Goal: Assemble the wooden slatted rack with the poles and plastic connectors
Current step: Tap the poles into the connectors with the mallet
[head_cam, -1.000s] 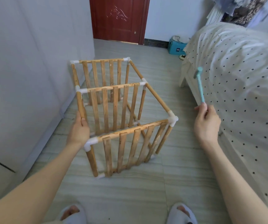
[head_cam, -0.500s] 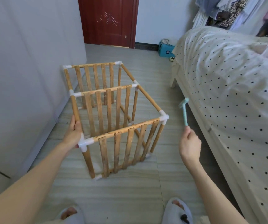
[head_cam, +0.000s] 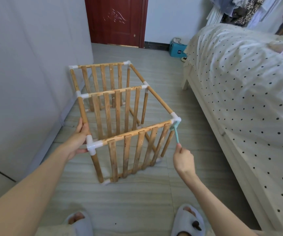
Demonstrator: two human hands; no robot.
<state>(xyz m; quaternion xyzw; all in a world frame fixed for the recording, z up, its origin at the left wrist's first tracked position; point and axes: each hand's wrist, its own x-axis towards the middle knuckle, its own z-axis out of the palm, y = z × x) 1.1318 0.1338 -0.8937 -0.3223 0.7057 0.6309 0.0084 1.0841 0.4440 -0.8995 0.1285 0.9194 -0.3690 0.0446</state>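
The wooden slatted rack [head_cam: 120,120] stands on the floor in front of me, built of round poles, three slatted panels and white plastic connectors. My left hand [head_cam: 80,138] grips the left top pole just behind the near left corner connector [head_cam: 91,145]. My right hand [head_cam: 183,158] grips the handle end of a small teal hammer [head_cam: 175,132]. The hammer head touches the near right corner connector [head_cam: 176,119] from its front side.
A grey wall or cabinet front [head_cam: 26,74] runs along the left, close to the rack. A bed with a dotted cover [head_cam: 243,92] fills the right side. A dark red door [head_cam: 117,21] and a blue box [head_cam: 178,50] lie beyond. My slippered feet [head_cam: 186,220] stand below.
My right hand swung the teal hammer down and left, from raised beside the bed to the near right corner connector. My left hand slid down the pole toward the near left connector.
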